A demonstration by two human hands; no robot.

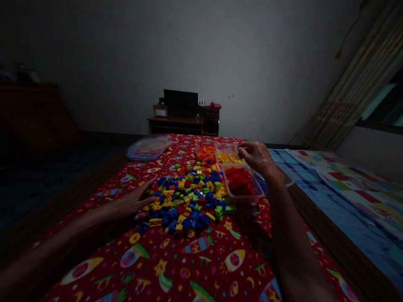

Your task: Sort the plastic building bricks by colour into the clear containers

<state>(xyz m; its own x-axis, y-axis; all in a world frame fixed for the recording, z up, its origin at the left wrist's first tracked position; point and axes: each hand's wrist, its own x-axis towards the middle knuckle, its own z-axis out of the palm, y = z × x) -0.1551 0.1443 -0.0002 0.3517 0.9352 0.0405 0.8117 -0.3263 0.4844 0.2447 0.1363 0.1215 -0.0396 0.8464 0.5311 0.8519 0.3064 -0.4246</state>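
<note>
A pile of small plastic bricks (185, 197) in blue, yellow, green and red lies on a red patterned cloth (201, 264). My left hand (130, 202) rests flat at the pile's left edge, fingers stretched out. My right hand (255, 155) hovers with curled fingers over the clear tubs, above the tub of yellow bricks (227, 156) and just behind the tub of red bricks (241, 183). Whether it holds a brick is hidden. A tub of orange bricks (205, 152) stands to the left of the yellow one.
Clear plastic lids (148, 147) lie at the cloth's far left. Another clear tub (288, 176) sits behind my right wrist. A blue checked cloth (330, 184) lies to the right. A dark low table with a screen (181, 110) stands against the far wall.
</note>
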